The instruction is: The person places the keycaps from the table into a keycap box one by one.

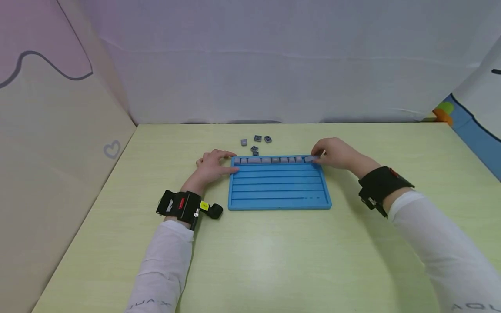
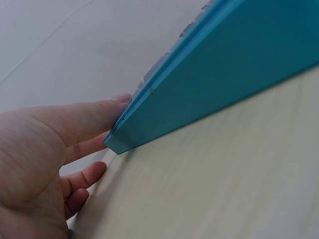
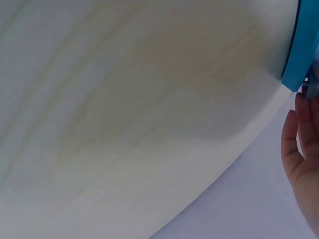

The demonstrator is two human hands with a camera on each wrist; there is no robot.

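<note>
From the head view, my right hand (image 1: 336,153) pinches a grey tile (image 1: 310,159) at the top row's right end of the blue tray (image 1: 278,204); I should seat it flat. At the left wrist, my left hand (image 2: 45,149) rests relaxed against the tray's corner, steadying it. The right wrist shows only fingers (image 3: 297,144) by the tray's edge.

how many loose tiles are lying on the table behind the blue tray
5 loose tiles: one pale tile at the left, two dark ones side by side farther back, and two just behind the blue tray. The hands may hide more.
</note>
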